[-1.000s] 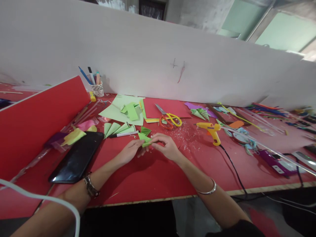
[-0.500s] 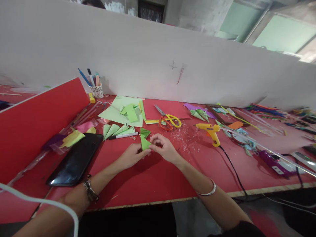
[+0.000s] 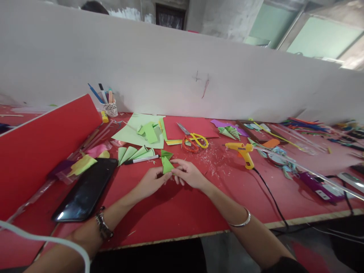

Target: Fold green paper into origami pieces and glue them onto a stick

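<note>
Between my two hands is a small green paper cone (image 3: 167, 166), pointed at the top. My left hand (image 3: 150, 181) pinches its lower left edge between thumb and fingers. My right hand (image 3: 189, 173) grips the lower right edge, its other fingers curled beneath. Just behind lies another green folded paper piece (image 3: 166, 154) on the red table. To the left are several pale green paper cones (image 3: 132, 152) and a marker pen (image 3: 142, 159). Scissors (image 3: 195, 140) with one red and one yellow handle rest beyond my right hand, partly on red paper sheets (image 3: 187, 127).
A yellow glue gun (image 3: 241, 151) with a black cord stands right of my hands. A black phone (image 3: 87, 191) lies at left beside a red board (image 3: 45, 151). Behind are a pen cup (image 3: 110, 109) and green paper (image 3: 127, 132). A purple power strip (image 3: 321, 188) sits far right.
My fingers have shifted slightly on the green paper, and its upright point shows more narrowly. My right fingers are lower and straighter. The view has tilted a little; the table items stay put.
</note>
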The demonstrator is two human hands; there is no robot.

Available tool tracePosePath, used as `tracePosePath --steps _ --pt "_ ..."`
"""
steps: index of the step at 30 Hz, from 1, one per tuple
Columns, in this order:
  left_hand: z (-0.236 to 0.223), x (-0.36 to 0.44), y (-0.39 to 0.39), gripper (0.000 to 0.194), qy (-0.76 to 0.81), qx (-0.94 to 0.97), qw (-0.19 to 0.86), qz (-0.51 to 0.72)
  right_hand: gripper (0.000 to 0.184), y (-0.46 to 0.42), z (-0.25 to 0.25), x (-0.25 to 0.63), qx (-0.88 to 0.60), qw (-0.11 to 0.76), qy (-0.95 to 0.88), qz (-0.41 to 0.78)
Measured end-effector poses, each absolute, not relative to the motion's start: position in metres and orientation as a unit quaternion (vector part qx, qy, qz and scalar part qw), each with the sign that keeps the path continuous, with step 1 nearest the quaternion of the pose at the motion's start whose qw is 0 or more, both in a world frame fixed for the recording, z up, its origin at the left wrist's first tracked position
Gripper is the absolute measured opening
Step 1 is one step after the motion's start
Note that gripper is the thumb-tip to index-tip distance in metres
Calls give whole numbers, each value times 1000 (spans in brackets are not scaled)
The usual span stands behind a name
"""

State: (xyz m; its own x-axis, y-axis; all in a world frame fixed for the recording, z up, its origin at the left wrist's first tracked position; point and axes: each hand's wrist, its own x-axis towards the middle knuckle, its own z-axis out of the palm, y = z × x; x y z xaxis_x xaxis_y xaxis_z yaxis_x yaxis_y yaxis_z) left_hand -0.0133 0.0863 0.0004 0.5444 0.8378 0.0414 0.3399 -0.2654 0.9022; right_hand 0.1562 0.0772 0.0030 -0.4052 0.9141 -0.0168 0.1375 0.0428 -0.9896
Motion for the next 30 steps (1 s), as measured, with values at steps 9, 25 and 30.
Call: tracePosePath --steps 9,25,30 --pt "5 -17 89 30 426 728 431 320 27 76 -1 156 -366 304 -626 617" --pt "3 -18 90 39 428 741 410 315 29 72 4 158 -382 236 -718 532" --pt "-1 -19 91 43 449 734 430 274 27 70 5 157 -377 230 -717 539"
